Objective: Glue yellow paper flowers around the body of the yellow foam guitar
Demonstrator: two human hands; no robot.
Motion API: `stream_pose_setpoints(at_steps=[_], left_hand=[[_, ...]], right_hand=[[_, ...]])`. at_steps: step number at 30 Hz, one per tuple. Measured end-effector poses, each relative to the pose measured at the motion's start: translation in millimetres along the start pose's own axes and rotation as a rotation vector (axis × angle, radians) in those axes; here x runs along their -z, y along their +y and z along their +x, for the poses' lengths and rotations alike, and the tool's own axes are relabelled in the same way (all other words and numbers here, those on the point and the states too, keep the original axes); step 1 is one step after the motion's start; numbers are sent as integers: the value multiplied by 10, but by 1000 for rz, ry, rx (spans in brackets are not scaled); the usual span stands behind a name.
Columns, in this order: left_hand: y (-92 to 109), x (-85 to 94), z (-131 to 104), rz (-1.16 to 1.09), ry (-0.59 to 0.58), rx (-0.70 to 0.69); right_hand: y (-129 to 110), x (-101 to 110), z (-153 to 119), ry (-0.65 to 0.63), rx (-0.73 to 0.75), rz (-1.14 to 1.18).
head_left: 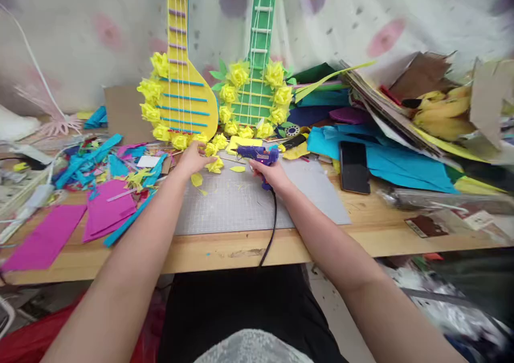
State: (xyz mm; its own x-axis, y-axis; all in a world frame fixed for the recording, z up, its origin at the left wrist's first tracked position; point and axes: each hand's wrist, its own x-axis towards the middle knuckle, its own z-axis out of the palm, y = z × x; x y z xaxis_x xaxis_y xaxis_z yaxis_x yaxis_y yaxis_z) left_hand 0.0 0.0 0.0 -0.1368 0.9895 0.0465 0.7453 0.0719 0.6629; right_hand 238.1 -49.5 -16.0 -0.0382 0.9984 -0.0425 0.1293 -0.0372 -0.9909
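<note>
My right hand (270, 173) is wrapped round the handle of a purple-blue hot glue gun (257, 153), its nozzle pointing left over the grey cutting mat (233, 213). A black cord hangs from the gun's handle over the table edge. My left hand (193, 160) is at the mat's back left with thumb and fingers apart, beside loose yellow paper flowers (216, 165); I see nothing gripped in it. Right behind it stands a yellow cardboard guitar (193, 92), edged with yellow flowers along its left side and bottom. Loose yellow petals (237, 168) lie on the mat.
A green cardboard guitar (252, 98) ringed with yellow flowers stands at the back. Paper scraps and magenta sheets (110, 205) cover the left side. To the right lie a black phone (354, 167), blue paper (405, 159) and stacked cardboard (385, 100).
</note>
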Motion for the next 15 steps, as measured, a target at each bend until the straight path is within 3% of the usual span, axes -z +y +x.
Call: stream_pose_setpoints(at_steps=[8, 15], left_hand=[[-58, -63, -7, -41, -3, 3], [64, 3, -142, -118, -19, 53]], right_hand=[[-59, 18, -48, -32, 23, 1], [-55, 9, -45, -25, 10, 2]])
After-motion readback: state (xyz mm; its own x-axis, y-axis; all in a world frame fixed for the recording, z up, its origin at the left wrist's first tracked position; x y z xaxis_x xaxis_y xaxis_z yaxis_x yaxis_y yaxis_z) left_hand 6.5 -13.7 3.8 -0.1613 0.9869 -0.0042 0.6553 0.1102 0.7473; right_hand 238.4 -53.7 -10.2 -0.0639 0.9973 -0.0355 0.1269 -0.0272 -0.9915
